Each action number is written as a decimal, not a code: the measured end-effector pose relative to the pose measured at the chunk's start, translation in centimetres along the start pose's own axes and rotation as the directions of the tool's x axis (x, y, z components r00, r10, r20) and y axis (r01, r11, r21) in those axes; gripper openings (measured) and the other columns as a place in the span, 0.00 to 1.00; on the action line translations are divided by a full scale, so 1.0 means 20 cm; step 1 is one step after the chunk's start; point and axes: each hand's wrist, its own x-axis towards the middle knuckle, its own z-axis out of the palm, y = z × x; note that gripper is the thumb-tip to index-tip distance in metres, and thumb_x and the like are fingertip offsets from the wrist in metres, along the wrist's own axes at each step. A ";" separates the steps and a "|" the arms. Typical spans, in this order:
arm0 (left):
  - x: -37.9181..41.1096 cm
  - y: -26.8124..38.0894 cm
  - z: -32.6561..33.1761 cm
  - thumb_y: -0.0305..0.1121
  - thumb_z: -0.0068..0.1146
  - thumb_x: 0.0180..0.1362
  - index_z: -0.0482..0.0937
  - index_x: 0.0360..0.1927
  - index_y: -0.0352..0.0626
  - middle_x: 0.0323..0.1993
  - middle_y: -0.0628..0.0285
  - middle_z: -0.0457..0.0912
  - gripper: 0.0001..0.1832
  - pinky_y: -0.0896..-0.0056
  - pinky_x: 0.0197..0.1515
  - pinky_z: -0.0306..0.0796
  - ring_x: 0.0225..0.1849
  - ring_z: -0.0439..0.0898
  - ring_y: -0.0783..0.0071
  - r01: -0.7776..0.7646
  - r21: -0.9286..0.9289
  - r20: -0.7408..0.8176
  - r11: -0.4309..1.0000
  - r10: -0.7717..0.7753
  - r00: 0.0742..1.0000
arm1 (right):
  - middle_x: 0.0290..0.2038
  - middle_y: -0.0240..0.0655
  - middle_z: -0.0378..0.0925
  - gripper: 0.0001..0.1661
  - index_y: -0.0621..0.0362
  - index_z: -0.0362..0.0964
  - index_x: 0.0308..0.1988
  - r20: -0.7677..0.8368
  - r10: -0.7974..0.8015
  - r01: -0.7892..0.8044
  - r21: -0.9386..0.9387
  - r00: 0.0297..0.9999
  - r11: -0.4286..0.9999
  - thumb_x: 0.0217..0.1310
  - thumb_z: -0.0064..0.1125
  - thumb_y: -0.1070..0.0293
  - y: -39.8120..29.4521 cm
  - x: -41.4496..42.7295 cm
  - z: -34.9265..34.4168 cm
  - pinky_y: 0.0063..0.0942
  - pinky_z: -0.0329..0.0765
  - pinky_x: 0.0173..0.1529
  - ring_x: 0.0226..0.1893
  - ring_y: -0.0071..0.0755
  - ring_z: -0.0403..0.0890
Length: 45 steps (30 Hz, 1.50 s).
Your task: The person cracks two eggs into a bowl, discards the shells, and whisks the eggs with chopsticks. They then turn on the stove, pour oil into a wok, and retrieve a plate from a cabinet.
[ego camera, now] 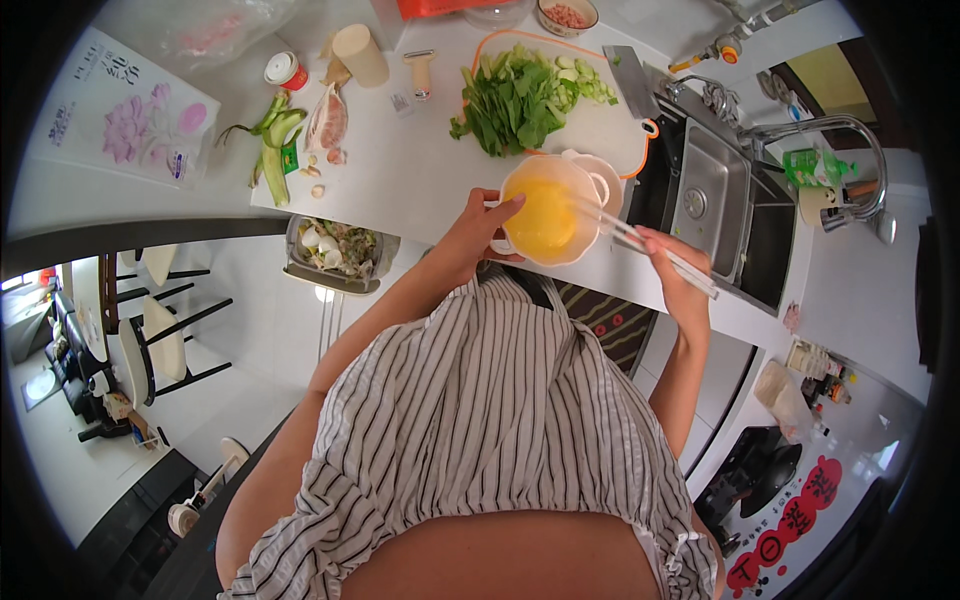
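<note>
My left hand (484, 229) grips a scalloped pale bowl (592, 236) by its side, with the thumb over the rim. Yellow beaten egg (541, 217) lies in the bowl, which is tipped so that its inside faces me. In my right hand (675, 266) is a pair of light chopsticks (660, 259); their tips reach into the egg and look blurred. Partly hidden behind this bowl is a second pale bowl (613, 187) with a loop handle. Just beyond lies an orange-edged cutting board (592, 142) bearing chopped leafy greens (514, 101) and pale green slices (581, 79).
A cleaver (630, 82) lies at the board's right edge, beside the steel sink (712, 202) with its curved faucet (817, 127). Left on the counter are a peeler (420, 75), vegetable peelings (277, 146) and garlic cloves (315, 180). A scrap bin (334, 251) hangs below the counter edge. Minced meat fills a small bowl (568, 16).
</note>
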 end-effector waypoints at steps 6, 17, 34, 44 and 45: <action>0.00 0.01 0.01 0.50 0.55 0.59 0.53 0.57 0.37 0.51 0.51 0.65 0.35 0.58 0.43 0.79 0.52 0.73 0.60 -0.002 -0.019 -0.004 1.000 0.002 1.000 | 0.32 0.37 0.83 0.10 0.66 0.79 0.39 0.091 -0.014 0.007 0.083 0.996 0.997 0.60 0.57 0.71 0.03 0.01 0.00 0.21 0.75 0.41 0.32 0.23 0.80; 0.03 0.01 0.00 0.50 0.54 0.59 0.53 0.56 0.36 0.51 0.50 0.65 0.35 0.58 0.42 0.80 0.50 0.73 0.61 0.014 0.000 -0.038 1.000 -0.015 0.999 | 0.31 0.37 0.83 0.11 0.65 0.80 0.38 0.046 -0.019 0.016 0.062 0.999 0.998 0.61 0.56 0.69 0.01 0.03 -0.01 0.21 0.75 0.40 0.31 0.23 0.80; 0.03 0.03 0.02 0.51 0.54 0.60 0.53 0.57 0.37 0.52 0.49 0.66 0.35 0.59 0.42 0.79 0.49 0.75 0.60 0.006 0.003 -0.037 1.000 -0.006 0.999 | 0.29 0.36 0.83 0.11 0.65 0.80 0.38 0.049 -0.012 0.009 0.046 0.999 0.999 0.61 0.57 0.68 -0.07 0.01 -0.01 0.19 0.73 0.37 0.29 0.22 0.78; 0.03 0.01 0.02 0.50 0.55 0.59 0.52 0.57 0.36 0.52 0.50 0.64 0.35 0.59 0.42 0.79 0.51 0.73 0.61 0.020 0.036 -0.050 0.999 -0.018 0.999 | 0.29 0.37 0.83 0.11 0.66 0.80 0.36 0.067 0.004 -0.003 -0.007 0.998 1.000 0.61 0.56 0.69 -0.07 -0.01 -0.02 0.20 0.74 0.37 0.29 0.21 0.78; 0.04 0.01 0.02 0.50 0.55 0.59 0.52 0.57 0.36 0.52 0.50 0.64 0.35 0.59 0.42 0.79 0.51 0.73 0.61 0.024 0.049 -0.056 0.998 -0.022 0.998 | 0.29 0.37 0.83 0.11 0.66 0.80 0.37 0.126 0.000 -0.001 0.007 0.992 1.000 0.61 0.56 0.69 -0.08 -0.01 -0.03 0.19 0.74 0.37 0.30 0.21 0.78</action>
